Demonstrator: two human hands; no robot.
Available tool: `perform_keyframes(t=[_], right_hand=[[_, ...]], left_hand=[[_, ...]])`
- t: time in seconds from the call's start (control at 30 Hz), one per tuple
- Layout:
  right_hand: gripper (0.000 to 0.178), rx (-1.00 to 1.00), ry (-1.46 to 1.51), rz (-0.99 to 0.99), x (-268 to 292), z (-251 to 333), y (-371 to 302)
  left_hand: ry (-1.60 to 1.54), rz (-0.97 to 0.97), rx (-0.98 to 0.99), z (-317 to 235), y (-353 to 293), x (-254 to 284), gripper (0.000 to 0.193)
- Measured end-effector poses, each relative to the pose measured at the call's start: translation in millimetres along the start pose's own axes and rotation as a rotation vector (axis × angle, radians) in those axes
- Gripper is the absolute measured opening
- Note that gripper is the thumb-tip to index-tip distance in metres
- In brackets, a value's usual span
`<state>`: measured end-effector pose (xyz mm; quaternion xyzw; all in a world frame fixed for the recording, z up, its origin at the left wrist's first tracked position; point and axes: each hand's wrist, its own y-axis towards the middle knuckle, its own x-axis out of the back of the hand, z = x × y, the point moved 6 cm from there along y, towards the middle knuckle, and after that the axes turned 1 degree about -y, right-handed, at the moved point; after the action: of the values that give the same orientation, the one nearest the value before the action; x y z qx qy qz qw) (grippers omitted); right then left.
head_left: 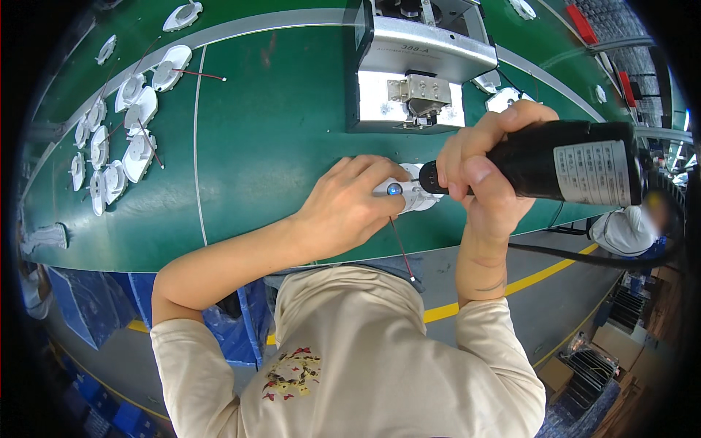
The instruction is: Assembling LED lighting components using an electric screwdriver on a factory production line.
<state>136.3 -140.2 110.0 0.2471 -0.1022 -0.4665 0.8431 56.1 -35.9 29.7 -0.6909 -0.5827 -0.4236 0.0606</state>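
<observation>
1. A white plastic housing (422, 198) with a round blue spot lay on the green tabletop (263, 109), near its front edge, just before a silver metal machine.
2. The left hand (350, 201) held it from the left, its fingers clamped on the housing.
3. The right hand (488, 171) had its fingers wrapped around a black electric screwdriver (537, 160), which was tilted nearly level, its tip pointing left at the housing; whether the tip touched it was hard to tell from this angle.
4. A thin dark-red wire (401, 247) ran from the housing toward the wearer, ending in a small white connector.
5. Beyond the hands stood the boxy silver metal machine (431, 47), with a small metal block on its front.
6. Well to the left, more white housings (141, 108) lay clustered, several with thin wires.
7. Below the tabletop's left side were blue bins (84, 306).
</observation>
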Motion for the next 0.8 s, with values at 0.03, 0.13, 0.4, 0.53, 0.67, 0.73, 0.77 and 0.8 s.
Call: perform_keyframes(t=[0.03, 0.13, 0.4, 0.53, 0.67, 0.73, 0.77, 0.8], right_hand=[[0.041, 0.0, 0.001, 0.0, 2.6, -1.3, 0.2], [0.038, 0.107, -0.06, 0.167, -5.1, 4.8, -2.0], [0.041, 0.043, 0.068, 0.093, -5.0, 3.3, 10.4], [0.048, 0.201, 0.188, 0.0, 3.6, 20.6, 45.9], [0.042, 0.15, 0.048, -0.089, -1.9, 10.4, 65.6], [0.041, 0.154, 0.054, -0.027, -3.8, 6.8, 69.0], [0.04, 0.157, 0.06, 0.033, -6.1, 5.8, 69.0], [0.04, 0.155, 0.062, 0.039, -6.7, 6.2, 65.9]], left_hand=[[0.005, -0.017, -0.007, -0.8, 0.5, 0.5, 0.017], [0.005, -0.039, -0.016, -1.8, 0.9, 0.9, 0.014], [0.009, -0.042, -0.037, 0.1, -1.5, 1.9, 0.017], [-0.001, -0.004, -0.058, -0.9, -1.6, 0.1, 0.022], [-0.015, 0.018, -0.039, 0.4, -1.3, 0.8, 0.023], [-0.014, 0.017, -0.041, 0.2, -1.5, 0.3, 0.023], [-0.014, 0.018, -0.043, 0.0, -1.5, -0.4, 0.022], [-0.013, 0.014, -0.039, 0.7, -2.0, -0.1, 0.022]])
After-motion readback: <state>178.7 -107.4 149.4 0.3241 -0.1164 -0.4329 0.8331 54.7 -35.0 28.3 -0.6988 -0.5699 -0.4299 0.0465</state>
